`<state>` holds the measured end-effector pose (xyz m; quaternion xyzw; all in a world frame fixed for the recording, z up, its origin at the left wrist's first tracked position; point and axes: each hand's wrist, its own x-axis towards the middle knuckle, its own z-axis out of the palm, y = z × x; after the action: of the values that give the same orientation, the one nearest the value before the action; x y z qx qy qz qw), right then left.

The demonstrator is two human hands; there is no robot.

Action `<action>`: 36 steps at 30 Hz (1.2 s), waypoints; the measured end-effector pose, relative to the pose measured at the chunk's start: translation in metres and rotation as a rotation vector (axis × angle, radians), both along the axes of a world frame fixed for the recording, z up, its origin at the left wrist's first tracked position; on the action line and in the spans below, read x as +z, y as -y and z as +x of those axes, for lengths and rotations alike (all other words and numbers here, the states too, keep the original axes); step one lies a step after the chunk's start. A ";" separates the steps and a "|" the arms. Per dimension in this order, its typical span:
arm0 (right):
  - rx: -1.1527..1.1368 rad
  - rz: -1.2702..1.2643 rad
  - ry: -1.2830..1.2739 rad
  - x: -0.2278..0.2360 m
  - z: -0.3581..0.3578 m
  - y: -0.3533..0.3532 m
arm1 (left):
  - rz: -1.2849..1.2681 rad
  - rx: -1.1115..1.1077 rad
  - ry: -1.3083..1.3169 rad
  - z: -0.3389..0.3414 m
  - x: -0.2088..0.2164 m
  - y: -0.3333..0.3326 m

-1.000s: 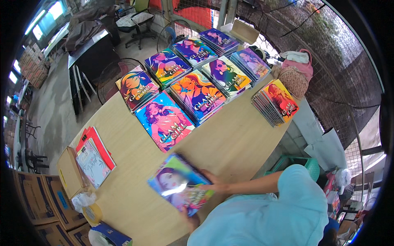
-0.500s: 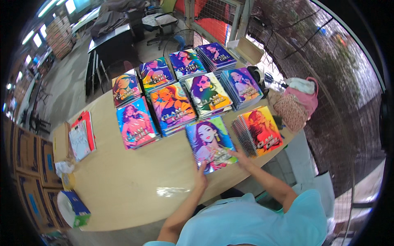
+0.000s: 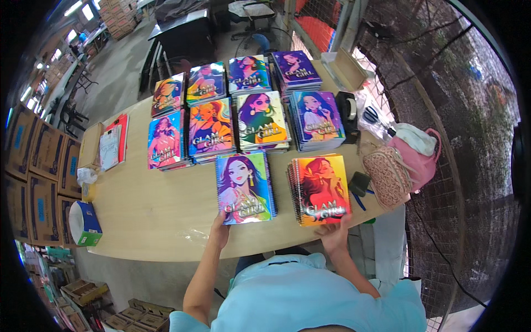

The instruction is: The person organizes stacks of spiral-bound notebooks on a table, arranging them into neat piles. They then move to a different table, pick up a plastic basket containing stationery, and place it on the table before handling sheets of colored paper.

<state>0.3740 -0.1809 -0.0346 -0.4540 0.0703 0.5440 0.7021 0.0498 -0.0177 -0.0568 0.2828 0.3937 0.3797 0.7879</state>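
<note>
A stack of spiral notebooks (image 3: 240, 185), its top cover showing a dark-haired figure on green and purple, lies near the table's front edge. My left hand (image 3: 219, 233) touches its lower left corner; most of those fingers are hard to make out. To the right lies another stack of spiral notebooks (image 3: 322, 188) with a red and orange cover. Its near right corner is gripped by my right hand (image 3: 335, 235), thumb at the side and fingers along the lower edge. Behind both, several more notebook stacks (image 3: 264, 122) stand in two rows.
A pink bag (image 3: 420, 160), a patterned pouch (image 3: 387, 174), a dark small case (image 3: 359, 182) and scissors (image 3: 370, 114) lie on the right. Papers and a red folder (image 3: 123, 133), plus a blue-green box (image 3: 84, 223), sit on the left beside stacked cartons (image 3: 44, 199). Wire mesh borders the right.
My right hand has left the green and purple stack and moved to the red and orange one, which now lies straighter. My left hand stays by the first stack. The view has shifted.
</note>
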 end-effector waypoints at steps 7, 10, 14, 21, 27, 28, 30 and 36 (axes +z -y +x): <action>-0.096 0.042 0.097 0.021 -0.004 -0.070 | -0.067 0.088 -0.049 0.016 0.008 0.009; 0.160 0.353 -0.173 -0.038 0.018 -0.038 | -0.062 0.019 0.018 0.032 0.001 0.009; 0.824 -0.134 -0.289 -0.013 -0.033 -0.028 | 0.058 0.284 -0.420 0.021 -0.023 0.008; 1.689 0.480 0.456 0.100 -0.193 -0.110 | 0.626 0.450 -0.517 -0.166 0.135 0.041; 2.041 0.964 0.370 0.115 -0.450 -0.153 | 1.496 0.874 -0.861 -0.311 0.332 0.208; 2.107 0.985 0.325 0.124 -0.496 -0.149 | 1.553 0.843 -0.867 -0.331 0.339 0.228; 2.180 1.075 0.390 0.163 -0.586 -0.126 | 1.658 0.837 -0.856 -0.372 0.355 0.258; 2.686 1.474 0.255 0.165 -0.812 -0.071 | 1.639 1.256 -0.991 -0.473 0.339 0.325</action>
<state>-0.4385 -0.1098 0.1302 0.2146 -0.7130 0.6274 -0.2280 -0.4229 -0.3424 0.2822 0.5834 0.3668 0.6954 -0.2039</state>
